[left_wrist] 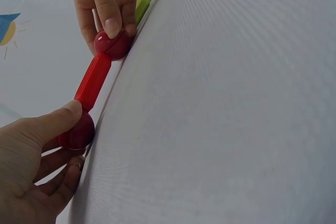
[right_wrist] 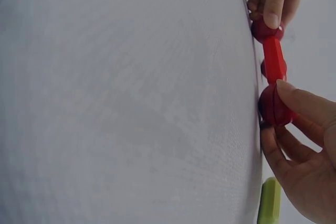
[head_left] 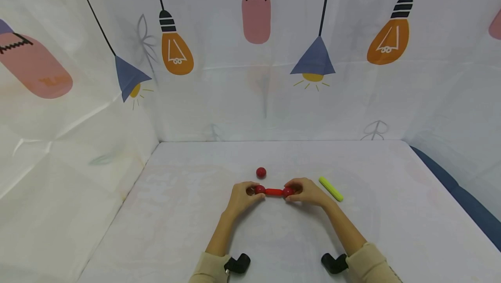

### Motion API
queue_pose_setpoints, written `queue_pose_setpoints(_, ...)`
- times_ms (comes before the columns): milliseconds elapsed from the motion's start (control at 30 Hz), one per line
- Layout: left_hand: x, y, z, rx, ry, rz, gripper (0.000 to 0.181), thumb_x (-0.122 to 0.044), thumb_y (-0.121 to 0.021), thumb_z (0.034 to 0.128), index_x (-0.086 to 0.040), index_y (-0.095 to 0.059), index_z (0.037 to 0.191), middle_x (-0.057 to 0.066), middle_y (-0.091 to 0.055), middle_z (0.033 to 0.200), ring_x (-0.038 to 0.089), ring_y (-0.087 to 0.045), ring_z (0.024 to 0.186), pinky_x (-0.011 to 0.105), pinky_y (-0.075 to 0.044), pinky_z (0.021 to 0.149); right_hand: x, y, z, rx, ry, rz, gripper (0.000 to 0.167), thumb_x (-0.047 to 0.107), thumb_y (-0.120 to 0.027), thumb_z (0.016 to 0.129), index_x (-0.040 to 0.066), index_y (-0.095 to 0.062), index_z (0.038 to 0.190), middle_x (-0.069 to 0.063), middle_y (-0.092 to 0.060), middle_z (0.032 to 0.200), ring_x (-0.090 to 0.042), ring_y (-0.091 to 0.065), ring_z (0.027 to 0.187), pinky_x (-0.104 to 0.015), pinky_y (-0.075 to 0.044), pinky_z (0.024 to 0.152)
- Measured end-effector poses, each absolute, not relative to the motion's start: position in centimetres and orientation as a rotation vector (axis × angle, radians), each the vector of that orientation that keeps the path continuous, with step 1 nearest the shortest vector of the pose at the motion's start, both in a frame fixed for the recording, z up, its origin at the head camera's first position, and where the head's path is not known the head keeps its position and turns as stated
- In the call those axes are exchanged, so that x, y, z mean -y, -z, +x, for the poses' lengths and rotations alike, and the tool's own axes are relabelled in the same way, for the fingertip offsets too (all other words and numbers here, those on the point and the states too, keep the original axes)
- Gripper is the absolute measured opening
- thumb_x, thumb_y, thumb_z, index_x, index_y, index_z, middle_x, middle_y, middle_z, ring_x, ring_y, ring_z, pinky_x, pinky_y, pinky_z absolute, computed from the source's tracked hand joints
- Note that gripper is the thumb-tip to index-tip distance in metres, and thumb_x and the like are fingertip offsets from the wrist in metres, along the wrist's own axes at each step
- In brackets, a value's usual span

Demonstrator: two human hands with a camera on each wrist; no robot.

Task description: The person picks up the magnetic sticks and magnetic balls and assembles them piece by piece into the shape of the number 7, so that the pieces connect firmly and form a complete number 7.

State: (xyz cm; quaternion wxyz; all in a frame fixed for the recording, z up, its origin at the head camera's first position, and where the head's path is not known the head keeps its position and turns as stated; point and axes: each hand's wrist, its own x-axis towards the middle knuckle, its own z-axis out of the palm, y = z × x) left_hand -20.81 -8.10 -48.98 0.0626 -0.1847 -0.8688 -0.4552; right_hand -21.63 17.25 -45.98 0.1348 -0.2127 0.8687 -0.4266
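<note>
A red stick [head_left: 274, 192] lies crosswise between two dark red balls, one at each end, close above the table. My left hand [head_left: 241, 198] pinches the left ball [head_left: 259, 189] between thumb and fingers. On the other side, my right hand [head_left: 309, 191] pinches the right ball [head_left: 288, 192]. In the left wrist view the stick [left_wrist: 93, 82] meets both balls with no visible gap. The right wrist view shows a seam line across the ball [right_wrist: 275, 104] in my right hand. Parts of both balls are hidden by fingers.
A loose dark red ball [head_left: 261, 172] lies just beyond the hands. To the right of my right hand is a yellow-green stick [head_left: 331, 188], lying at a slant. The white table [head_left: 188, 165] ends at a back wall sheet [head_left: 227, 100] printed with lamps.
</note>
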Motion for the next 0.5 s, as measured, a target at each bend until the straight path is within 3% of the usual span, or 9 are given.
queue_pose_setpoints(500, 8.1, 49.0, -20.9, 2.629, 1.382, -0.548, 0.033, -0.022, -0.079, 0.0758, -0.002, -0.070, 0.101, 0.005, -0.068, 0.086, 0.014, -0.057, 0.074, 0.022, -0.048, 0.066, -18.6, 46.2, -21.7, -2.581, 1.224, -0.656, 0.036, 0.014, -0.072, 0.081, -0.005, -0.062, 0.110, -0.011, -0.065, 0.098, -0.020, -0.060, 0.086, -0.028, -0.050, 0.077)
